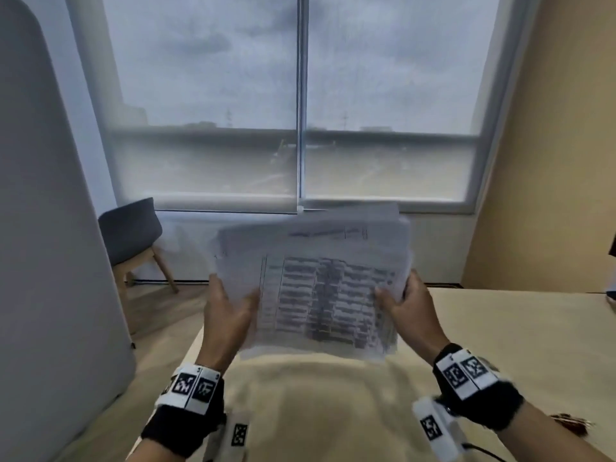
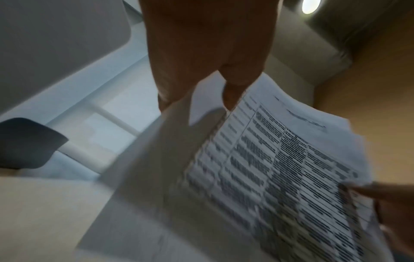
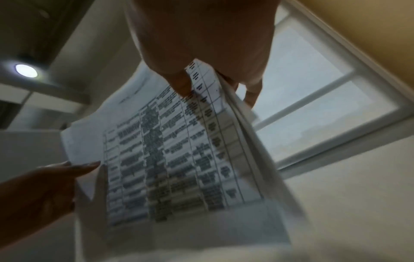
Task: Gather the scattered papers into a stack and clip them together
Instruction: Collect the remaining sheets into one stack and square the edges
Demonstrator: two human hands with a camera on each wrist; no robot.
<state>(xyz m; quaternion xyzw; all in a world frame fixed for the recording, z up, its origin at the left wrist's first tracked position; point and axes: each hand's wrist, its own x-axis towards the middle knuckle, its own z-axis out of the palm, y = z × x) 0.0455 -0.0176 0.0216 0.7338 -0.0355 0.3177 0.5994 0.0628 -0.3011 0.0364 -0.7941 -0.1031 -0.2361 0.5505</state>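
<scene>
Papers (image 1: 320,288) are off the table (image 1: 500,335) and held up in front of the person, tilted towards the face, with the bottom edge hanging just above the tabletop. That suits squaring up: with the sheets upright, their weight can carry them down to a common edge when tapped on the wood. They are not yet flush, for the top edges fan out and several corners peek past one another; blur hides the finer detail. The front sheet carries a printed grid of dark rows.

The table is pale wood and fills the lower part of the head view. Beyond it stand a window (image 1: 300,111) and, to the left, a grey chair (image 1: 130,228); neither bears on the job.

The left hand (image 1: 226,311) grips the stack's left edge, thumb on the front sheet and fingers behind. The right hand (image 1: 406,305) does the same on the right edge, thumb pressed to the print. One hand on each side keeps the sheets from sliding sideways while leaving the bottom edge free to drop.

No clip can be made out in any view, so clipping seems some way off, and aligning looks like the step in hand.
</scene>
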